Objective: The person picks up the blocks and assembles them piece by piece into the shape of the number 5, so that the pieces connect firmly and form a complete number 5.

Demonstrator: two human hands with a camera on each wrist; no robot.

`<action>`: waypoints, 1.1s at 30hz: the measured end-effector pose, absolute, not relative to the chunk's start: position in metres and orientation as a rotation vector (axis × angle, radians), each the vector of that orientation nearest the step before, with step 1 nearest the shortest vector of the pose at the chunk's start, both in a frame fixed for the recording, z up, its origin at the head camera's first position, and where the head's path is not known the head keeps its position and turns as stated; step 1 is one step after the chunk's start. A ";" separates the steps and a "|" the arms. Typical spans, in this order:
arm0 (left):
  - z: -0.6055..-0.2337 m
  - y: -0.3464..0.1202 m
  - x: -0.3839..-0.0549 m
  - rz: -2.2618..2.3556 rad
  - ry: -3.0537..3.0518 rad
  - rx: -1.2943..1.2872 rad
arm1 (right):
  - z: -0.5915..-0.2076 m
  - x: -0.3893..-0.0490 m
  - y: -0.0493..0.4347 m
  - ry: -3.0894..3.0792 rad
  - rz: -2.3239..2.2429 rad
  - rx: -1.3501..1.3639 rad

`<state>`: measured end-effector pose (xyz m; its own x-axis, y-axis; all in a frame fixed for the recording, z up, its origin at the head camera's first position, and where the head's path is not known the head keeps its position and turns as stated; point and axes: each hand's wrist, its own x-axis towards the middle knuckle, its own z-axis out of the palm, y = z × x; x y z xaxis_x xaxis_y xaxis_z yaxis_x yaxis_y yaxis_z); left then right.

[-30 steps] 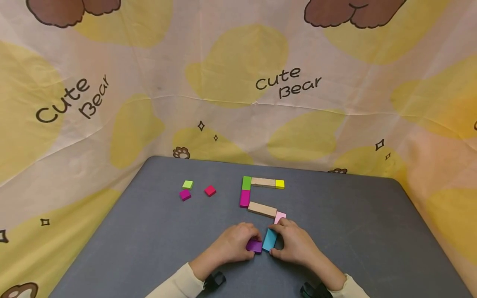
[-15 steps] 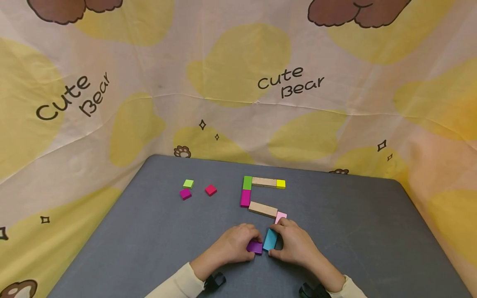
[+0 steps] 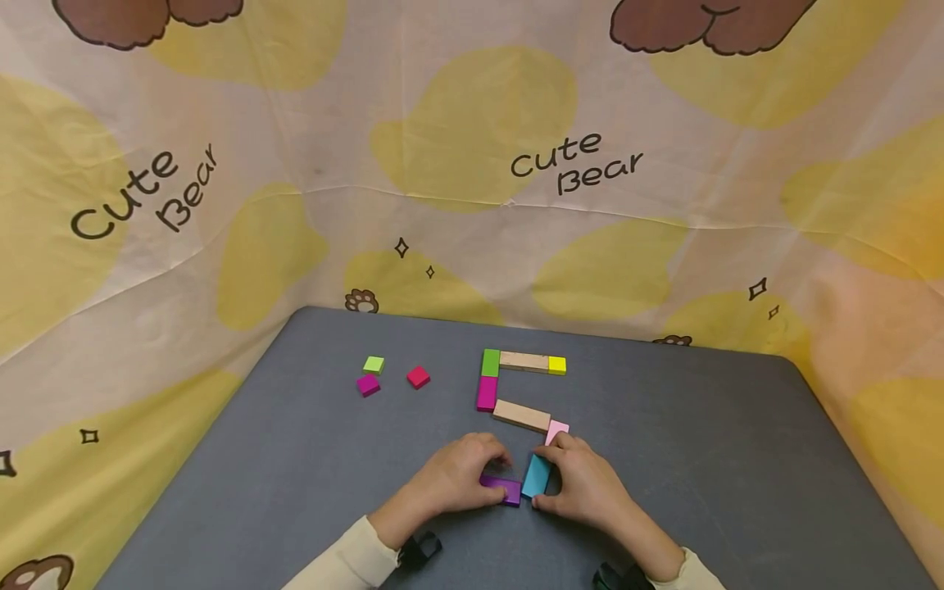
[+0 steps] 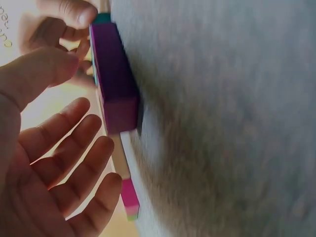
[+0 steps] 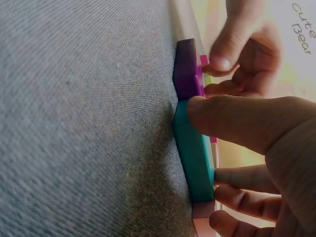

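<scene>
In the head view a purple block (image 3: 512, 493) lies flat near the front of the grey table. Loosely spread, my left hand (image 3: 459, 475) hovers over it; the left wrist view has the fingertips (image 4: 101, 148) off the purple block (image 4: 114, 74). To its right, my right hand (image 3: 590, 485) pinches a blue block (image 3: 536, 476) between thumb and fingers at its two ends. The right wrist view puts the near end of this blue block (image 5: 195, 153) against the purple block's corner. A pink block (image 3: 556, 430) meets the far end, partly behind the right fingers.
Beyond the hands, a line of blocks continues: a long wooden block (image 3: 521, 415), a magenta block (image 3: 487, 393), a green block (image 3: 490, 362), another wooden block (image 3: 524, 361) and a yellow block (image 3: 556, 365). Loose lime (image 3: 373, 365), magenta (image 3: 368, 385) and red (image 3: 418, 377) blocks lie left.
My left hand has let go of the purple block and lifted slightly to the left, so more of the block shows. The right hand keeps its hold on the blue block.
</scene>
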<state>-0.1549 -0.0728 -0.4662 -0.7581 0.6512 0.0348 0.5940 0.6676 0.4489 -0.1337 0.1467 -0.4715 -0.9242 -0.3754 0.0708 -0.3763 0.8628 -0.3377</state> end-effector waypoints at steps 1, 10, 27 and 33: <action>-0.466 -0.074 -0.156 0.680 2.762 1.021 | -0.471 -0.133 0.147 -3.029 0.548 0.612; -0.464 -0.092 -0.169 0.778 2.914 0.841 | -0.470 -0.132 0.146 -3.038 0.555 0.611; -0.452 -0.135 -0.195 0.797 3.149 0.332 | -0.470 -0.130 0.148 -3.050 0.600 0.585; -0.451 -0.150 -0.209 0.762 3.155 0.170 | -0.470 -0.131 0.148 -3.051 0.616 0.605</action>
<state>-0.2090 -0.1500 -0.4509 -0.9887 0.0759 0.1293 0.1265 0.8850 0.4482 -0.1307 0.1478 -0.4704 -0.9268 -0.3727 0.0463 -0.3614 0.8517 -0.3795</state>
